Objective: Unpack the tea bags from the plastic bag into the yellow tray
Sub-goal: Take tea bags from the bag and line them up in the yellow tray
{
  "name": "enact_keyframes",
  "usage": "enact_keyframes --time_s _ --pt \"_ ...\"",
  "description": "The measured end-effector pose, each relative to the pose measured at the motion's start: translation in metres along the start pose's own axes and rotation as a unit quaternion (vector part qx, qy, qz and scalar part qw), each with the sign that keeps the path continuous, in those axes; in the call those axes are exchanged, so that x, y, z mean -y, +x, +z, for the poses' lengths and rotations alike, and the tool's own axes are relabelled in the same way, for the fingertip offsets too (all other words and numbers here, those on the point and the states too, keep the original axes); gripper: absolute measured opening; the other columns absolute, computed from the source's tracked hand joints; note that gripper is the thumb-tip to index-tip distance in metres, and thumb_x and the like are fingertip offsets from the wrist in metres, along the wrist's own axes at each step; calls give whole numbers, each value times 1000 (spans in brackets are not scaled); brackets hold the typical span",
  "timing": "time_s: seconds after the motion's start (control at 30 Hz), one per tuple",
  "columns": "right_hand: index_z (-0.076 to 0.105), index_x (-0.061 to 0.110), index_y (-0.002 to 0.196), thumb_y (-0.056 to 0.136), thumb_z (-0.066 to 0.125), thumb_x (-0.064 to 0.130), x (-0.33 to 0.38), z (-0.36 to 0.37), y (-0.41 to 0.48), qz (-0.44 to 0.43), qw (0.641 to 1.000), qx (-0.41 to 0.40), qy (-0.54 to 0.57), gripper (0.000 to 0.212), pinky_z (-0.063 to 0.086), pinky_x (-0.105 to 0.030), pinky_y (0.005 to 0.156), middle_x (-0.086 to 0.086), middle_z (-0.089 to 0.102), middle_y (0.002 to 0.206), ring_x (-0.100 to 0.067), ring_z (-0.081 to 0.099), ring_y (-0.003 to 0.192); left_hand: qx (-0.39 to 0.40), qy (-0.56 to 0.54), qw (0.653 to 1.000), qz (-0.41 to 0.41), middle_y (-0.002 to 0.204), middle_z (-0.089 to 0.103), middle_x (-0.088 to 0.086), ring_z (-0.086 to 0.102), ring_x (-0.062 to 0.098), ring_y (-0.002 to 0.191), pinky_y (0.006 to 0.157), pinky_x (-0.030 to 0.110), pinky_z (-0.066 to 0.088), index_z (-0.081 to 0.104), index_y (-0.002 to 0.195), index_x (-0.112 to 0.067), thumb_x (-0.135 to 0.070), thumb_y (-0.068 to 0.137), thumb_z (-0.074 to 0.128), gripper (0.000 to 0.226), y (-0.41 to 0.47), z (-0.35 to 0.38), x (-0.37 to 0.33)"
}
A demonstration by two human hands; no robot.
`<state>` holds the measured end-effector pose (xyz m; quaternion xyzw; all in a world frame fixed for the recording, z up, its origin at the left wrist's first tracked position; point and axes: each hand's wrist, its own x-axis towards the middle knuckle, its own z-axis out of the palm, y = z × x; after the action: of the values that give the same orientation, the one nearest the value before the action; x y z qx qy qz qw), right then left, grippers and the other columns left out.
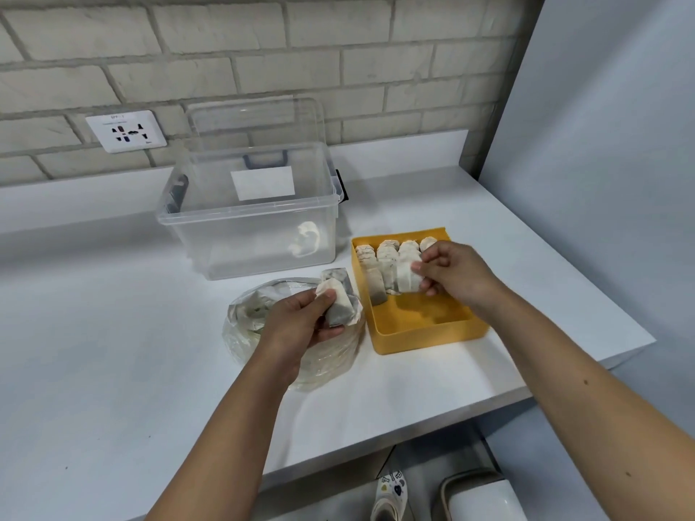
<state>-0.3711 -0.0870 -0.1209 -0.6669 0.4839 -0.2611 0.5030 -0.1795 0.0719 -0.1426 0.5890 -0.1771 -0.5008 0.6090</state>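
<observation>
On the white worktop, below a pale brick wall, the yellow tray stands just to the right of the plastic bag, the two nearly touching. The left hand lies over the mouth of the bag. Its grip is closed, with thumb and curled fingers pinching a small bundle of tea bags that rises partly above the bag's rim. Further tea bags lie inside the bag, visible through its clear film. The right hand is above the far half of the tray. Its grip is likewise closed, fingertips and thumb pinching a single tea bag held upright at the near end of the packed rows. These rows, tea bags standing on edge side by side, occupy the tray's far half, and the near half shows bare yellow floor. Behind bag and tray stands a clear storage box, with its lid leaning against the wall behind it. A wall socket sits to the left of the box. Below the worktop's front edge, a shoe and a white bin are on the floor.
</observation>
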Motion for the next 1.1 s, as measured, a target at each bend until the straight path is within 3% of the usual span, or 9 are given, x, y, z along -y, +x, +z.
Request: enact_keyframes --time_s 0.1,0.17,0.4,0.8,0.9,1.03,1.1 --pt "58 4 93 87 70 5 -13 6 12 46 994 77 -56 13 55 -29 58 -15 67 70 -23 62 59 -6 11 1000 -1 96 77 12 73 22 84 69 27 62 75 100 -7 -17 93 68 14 2 0 1" --pt "58 6 91 87 69 3 -19 14 20 54 991 83 -88 12 55 -27 57 -15 67 71 -22 63 58 -4 19 1000 -1 97 77 12 74 22 85 71 28 62 75 103 -6 -17 93 68 16 4 0 2" --pt "54 18 75 85 70 5 -34 32 47 14 987 -26 -156 23 61 -42 72 -8 67 71 -29 71 68 -3 32 999 6 88 77 8 71 18 73 61 22 59 75 99 -8 -17 94 66 13 8 1 0" --pt "57 15 81 86 69 7 -37 41 55 -2 990 -63 -129 16 59 -27 60 -10 72 73 -16 70 55 -3 21 1000 -4 92 77 11 74 20 81 70 29 63 74 103 -4 -15 94 66 16 14 3 7" --pt "55 17 79 84 71 7 -36 42 54 -3 988 -56 -141 19 61 -31 65 -11 73 74 -17 70 57 -5 26 1000 -5 97 77 13 74 23 84 72 30 63 73 107 -3 -14 94 67 18 15 3 7" --pt "59 18 87 78 79 17 -30 38 48 -38 981 -104 -161 22 59 -35 74 5 66 75 -17 69 68 0 27 1000 -3 99 77 12 74 23 87 75 31 63 73 107 -6 -13 94 66 17 13 4 6" --pt "63 20 90 78 80 24 -21 38 35 -62 984 -129 -107 21 59 -36 72 9 63 78 -16 66 75 0 17 1000 -3 97 77 11 74 22 85 75 31 63 73 105 -7 -13 95 66 14 12 6 4"
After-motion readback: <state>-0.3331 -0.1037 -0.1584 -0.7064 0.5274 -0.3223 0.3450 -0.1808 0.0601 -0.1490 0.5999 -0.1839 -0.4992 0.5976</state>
